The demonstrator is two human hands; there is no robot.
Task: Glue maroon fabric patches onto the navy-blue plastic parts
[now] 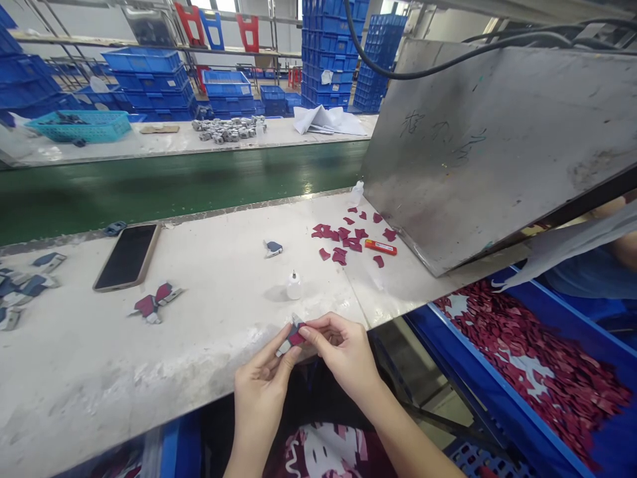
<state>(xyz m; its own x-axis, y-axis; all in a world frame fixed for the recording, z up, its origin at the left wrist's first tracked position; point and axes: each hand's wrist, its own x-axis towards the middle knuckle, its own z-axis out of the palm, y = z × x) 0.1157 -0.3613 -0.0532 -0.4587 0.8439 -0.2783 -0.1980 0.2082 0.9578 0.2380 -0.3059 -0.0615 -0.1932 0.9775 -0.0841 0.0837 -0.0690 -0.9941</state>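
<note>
At the bench's front edge, my left hand pinches a small plastic part in grey, white and dark red. My right hand grips the same part from the other side, thumb on its red face. Just beyond stands a small white bottle with a thin tip. Farther back lies a single grey-and-white part. Loose dark red pieces are scattered to the right, with a red stick-like item among them. To the left rest two parts with red faces.
A phone and a heap of grey-and-white parts lie left. A slanted metal panel rises at right, above a blue crate of red pieces. Beyond the bench runs a green belt. Another person's arm shows far right.
</note>
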